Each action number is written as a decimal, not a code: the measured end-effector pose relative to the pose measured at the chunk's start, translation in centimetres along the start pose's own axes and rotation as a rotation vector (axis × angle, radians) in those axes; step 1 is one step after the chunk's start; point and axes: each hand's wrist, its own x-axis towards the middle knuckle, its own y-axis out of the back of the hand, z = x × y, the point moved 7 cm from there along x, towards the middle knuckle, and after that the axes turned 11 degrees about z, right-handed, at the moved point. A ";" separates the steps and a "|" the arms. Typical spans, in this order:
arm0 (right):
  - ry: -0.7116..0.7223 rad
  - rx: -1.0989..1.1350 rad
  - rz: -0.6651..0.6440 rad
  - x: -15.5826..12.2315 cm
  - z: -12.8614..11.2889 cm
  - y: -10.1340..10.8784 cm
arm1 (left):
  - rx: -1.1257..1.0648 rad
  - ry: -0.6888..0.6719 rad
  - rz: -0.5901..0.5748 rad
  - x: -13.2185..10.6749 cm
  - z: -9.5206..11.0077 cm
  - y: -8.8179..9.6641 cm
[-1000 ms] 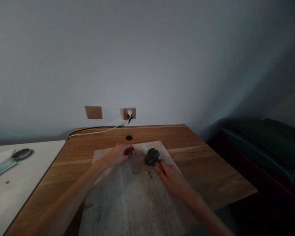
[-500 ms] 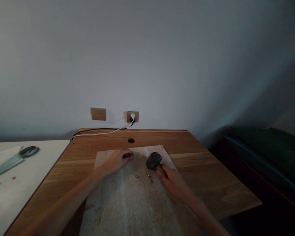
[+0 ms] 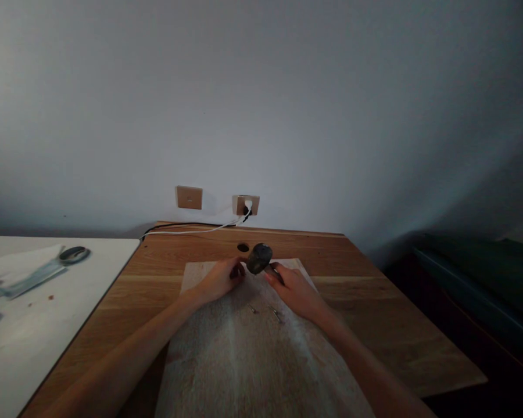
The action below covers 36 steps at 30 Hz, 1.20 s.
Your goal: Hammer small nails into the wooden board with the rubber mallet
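Note:
My right hand is closed round the handle of a dark-headed hammer, whose head hangs just above the far end of a pale wooden board. My left hand rests on the board beside the hammer head, its fingers pinched together on something too small to make out. Two small nails lie loose on the board, just nearer me than both hands.
The board lies on a wooden desk with a cable hole. A white cable runs to a wall socket. A white table at the left carries a grey tool. Dark furniture stands at the right.
My right hand has lifted the hammer off the board and swung its head left, up to my left hand's fingertips. My left hand has stayed in its pinch.

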 end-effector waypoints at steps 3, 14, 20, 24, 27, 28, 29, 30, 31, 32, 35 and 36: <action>-0.006 -0.018 -0.003 0.0 -0.4 -0.1 | -0.008 0.009 0.000 -0.1 -0.2 0.0; 0.001 -0.069 -0.053 0.2 -0.8 -1.3 | -0.092 0.005 0.006 -0.1 -0.5 -0.3; 0.004 -0.081 -0.058 0.3 -0.8 -1.4 | -0.080 -0.009 0.058 -0.1 -0.1 0.4; 0.000 -0.067 -0.062 0.0 -0.8 -1.5 | -0.071 -0.008 0.192 0.3 0.8 2.4; -0.013 -0.043 -0.044 -0.4 0.1 -1.1 | -0.025 -0.058 0.278 0.4 3.3 4.1; -0.021 -0.032 -0.027 -0.6 0.5 -0.9 | -0.020 -0.088 0.227 0.3 4.5 4.1; -0.028 -0.022 -0.013 -1.0 1.1 -0.6 | -0.016 -0.129 0.133 0.2 5.7 3.6; -0.035 -0.012 -0.004 -1.4 1.8 -0.4 | -0.003 -0.188 0.008 -0.2 7.0 2.8; -0.041 -0.004 -0.001 -1.9 2.5 -0.2 | 0.027 -0.257 -0.111 -0.8 8.2 2.0; -0.047 0.002 -0.003 -2.4 3.3 -0.1 | 0.079 -0.328 -0.203 -1.5 9.2 1.1; -0.075 0.000 -0.025 -4.0 5.6 -0.5 | 0.311 -0.486 -0.302 -3.4 10.3 -0.9; -0.088 -0.006 -0.032 -4.4 6.2 -0.7 | 0.382 -0.504 -0.312 -3.8 10.3 -1.5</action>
